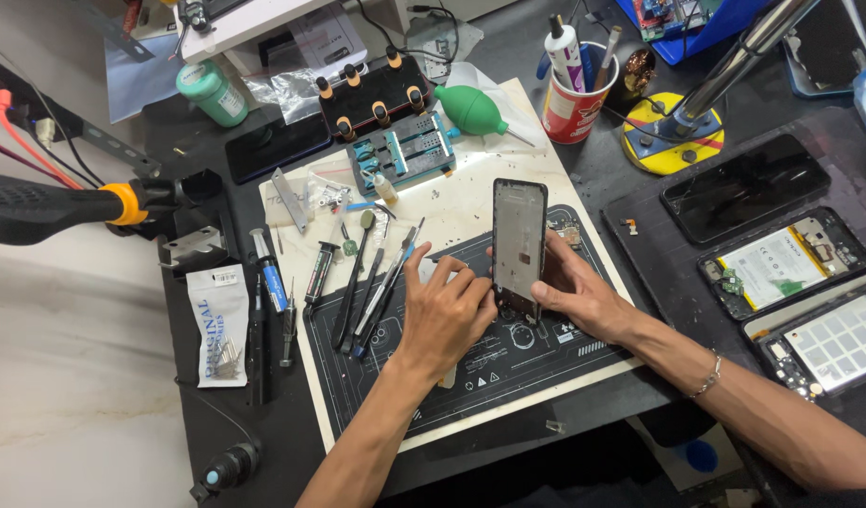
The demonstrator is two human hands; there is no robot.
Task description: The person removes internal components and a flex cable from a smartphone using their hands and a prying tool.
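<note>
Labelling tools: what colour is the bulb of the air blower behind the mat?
Green, with a thin pale nozzle: the air blower shows clearly in the head view.

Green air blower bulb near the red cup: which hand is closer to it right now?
Right. The right hand holds the phone frame below the green blower bulb; the left hand sits lower and farther left.
</note>
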